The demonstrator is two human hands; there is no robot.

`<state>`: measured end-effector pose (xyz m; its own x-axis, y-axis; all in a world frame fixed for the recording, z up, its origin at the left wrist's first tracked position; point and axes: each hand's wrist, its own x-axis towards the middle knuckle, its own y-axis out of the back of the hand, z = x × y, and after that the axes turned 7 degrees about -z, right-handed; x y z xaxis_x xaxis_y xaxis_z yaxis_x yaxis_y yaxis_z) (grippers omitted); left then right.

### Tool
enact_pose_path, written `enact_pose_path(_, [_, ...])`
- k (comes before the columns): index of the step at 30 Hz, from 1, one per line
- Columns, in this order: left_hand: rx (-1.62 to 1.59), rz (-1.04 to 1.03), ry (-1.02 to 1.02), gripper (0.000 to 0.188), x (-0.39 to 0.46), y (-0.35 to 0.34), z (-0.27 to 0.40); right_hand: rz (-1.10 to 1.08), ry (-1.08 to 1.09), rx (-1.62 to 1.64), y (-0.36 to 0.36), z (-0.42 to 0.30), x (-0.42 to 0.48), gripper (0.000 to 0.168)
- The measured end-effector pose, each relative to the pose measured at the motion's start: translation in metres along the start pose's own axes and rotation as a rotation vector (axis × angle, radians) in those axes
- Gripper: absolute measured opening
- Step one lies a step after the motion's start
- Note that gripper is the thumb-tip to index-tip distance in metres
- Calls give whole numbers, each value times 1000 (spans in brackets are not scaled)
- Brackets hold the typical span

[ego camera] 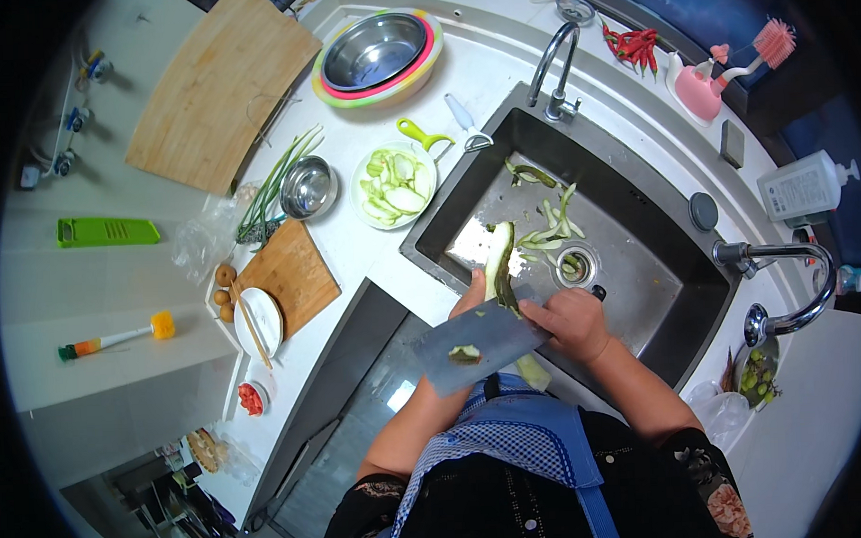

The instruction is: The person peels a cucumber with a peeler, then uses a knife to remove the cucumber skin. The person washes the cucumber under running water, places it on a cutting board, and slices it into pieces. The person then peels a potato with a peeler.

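My left hand [471, 294] grips a long, partly peeled green gourd [500, 256] over the near edge of the sink; the cleaver hides most of its fingers. Dark green skin is left along one side of the gourd. In my right hand [573, 326] is a cleaver [494, 348], its broad blade lying across the gourd and my left wrist. A scrap of peel [465, 354] sticks to the blade. Strips of peel [553, 222] lie in the metal sink [633, 272], some of them at the drain. The gourd's lower end [533, 372] shows beyond the blade, near my apron.
A plate of sliced gourd [398, 186], a green peeler [422, 134] and a white peeler [466, 122] sit left of the sink. Behind are nested bowls [377, 54]. Faucets [559, 79] rise at the sink's back and right [793, 253]. A small cutting board [296, 281] lies farther left.
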<state>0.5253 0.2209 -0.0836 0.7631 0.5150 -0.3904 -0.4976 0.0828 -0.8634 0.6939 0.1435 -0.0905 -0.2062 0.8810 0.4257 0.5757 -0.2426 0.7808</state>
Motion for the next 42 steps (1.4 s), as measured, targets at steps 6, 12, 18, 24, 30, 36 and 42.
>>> enact_pose_path(6, [589,113,-162,41,-25,-1,-17,5,-43,-66,-5,0,2,34])
enact_pose_path(12, [1441,-58,-15,34,-56,-34,2,54,-72,-146,-9,12,-6,34])
enact_pose_path(18, [429,97,-94,33,-28,33,-24,69,-45,-122,-6,10,-3,34])
enact_pose_path(24, [137,69,-88,44,-9,17,-10,84,-66,-76,-3,12,-3,36])
enact_pose_path(30, [187,318,-29,32,-12,-1,-19,96,-101,-144,-9,18,-4,37])
enact_pose_path(36, [234,421,14,34,-8,-23,-24,110,-118,-204,-9,30,-5,40])
enact_pose_path(42, [329,372,69,31,-7,-18,-23,87,-229,-144,-13,35,-8,38])
